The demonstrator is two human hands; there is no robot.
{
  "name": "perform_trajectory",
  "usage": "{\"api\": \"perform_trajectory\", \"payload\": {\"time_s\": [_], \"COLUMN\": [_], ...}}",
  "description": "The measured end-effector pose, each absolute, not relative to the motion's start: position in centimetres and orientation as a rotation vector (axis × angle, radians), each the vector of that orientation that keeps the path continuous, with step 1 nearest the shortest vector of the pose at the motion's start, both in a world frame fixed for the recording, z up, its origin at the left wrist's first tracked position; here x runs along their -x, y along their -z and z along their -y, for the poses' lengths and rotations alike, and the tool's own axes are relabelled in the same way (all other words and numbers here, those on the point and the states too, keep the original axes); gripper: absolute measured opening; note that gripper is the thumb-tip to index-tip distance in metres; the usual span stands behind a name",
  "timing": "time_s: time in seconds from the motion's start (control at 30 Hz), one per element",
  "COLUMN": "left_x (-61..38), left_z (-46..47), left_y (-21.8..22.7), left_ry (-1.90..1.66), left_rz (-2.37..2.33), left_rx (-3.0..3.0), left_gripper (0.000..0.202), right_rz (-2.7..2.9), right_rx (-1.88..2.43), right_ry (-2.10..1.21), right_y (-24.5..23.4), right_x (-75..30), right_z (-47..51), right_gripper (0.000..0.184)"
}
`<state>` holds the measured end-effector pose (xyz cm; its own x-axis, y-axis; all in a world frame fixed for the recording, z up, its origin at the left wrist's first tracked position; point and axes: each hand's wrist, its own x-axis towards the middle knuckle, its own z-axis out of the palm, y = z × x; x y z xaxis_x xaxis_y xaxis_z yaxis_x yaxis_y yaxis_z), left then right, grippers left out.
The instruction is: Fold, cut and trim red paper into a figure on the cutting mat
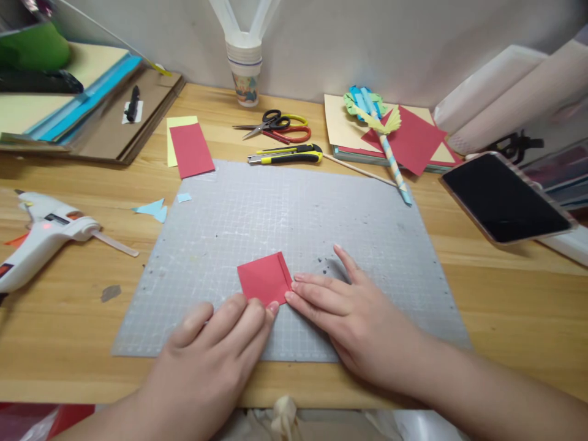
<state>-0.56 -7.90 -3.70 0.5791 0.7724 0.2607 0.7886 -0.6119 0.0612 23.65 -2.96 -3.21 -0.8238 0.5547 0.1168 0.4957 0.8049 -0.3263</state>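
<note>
A small folded red paper (265, 277) lies on the grey cutting mat (294, 208), turned like a diamond. My left hand (215, 343) rests on the mat with its fingers stretched flat, fingertips pressing the paper's lower edge. My right hand (353, 318) lies flat beside it, fingers extended and touching the paper's right corner.
A glue gun (41, 236) lies at the left, with blue paper scraps (154, 209) near it. Behind the mat are a red and yellow paper strip (190, 149), scissors (273, 125), a utility knife (285, 156), a paper cup (245, 73), a paper craft on coloured sheets (390, 131) and a phone (503, 197).
</note>
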Motion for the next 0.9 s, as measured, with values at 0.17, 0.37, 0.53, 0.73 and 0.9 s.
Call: {"api": "perform_trajectory", "payload": {"time_s": [0.17, 0.37, 0.53, 0.73, 0.9], "left_x": [2.4, 3.7, 2.3, 0.0, 0.2], "left_z": [9.0, 8.7, 7.6, 7.0, 6.6], "left_y": [3.5, 2.9, 3.0, 3.0, 3.2], "left_ry": [0.241, 0.231, 0.521, 0.504, 0.470], "left_rz": [1.409, 1.454, 1.401, 1.495, 1.607], "left_rx": [2.780, 2.811, 2.797, 2.800, 2.878], "left_gripper": [0.046, 0.043, 0.033, 0.024, 0.022], "right_rz": [2.781, 2.819, 2.898, 2.718, 2.592], "right_rx": [0.833, 0.817, 0.738, 0.952, 1.190], "right_ry": [-0.427, -0.363, -0.158, -0.269, -0.449], "right_y": [3.1, 3.1, 3.3, 3.3, 2.9], "right_x": [-23.7, -23.4, -23.0, -23.0, -22.9], "right_z": [2.9, 3.0, 3.6, 3.6, 2.7], "right_gripper": [0.046, 0.044, 0.034, 0.039, 0.047]}}
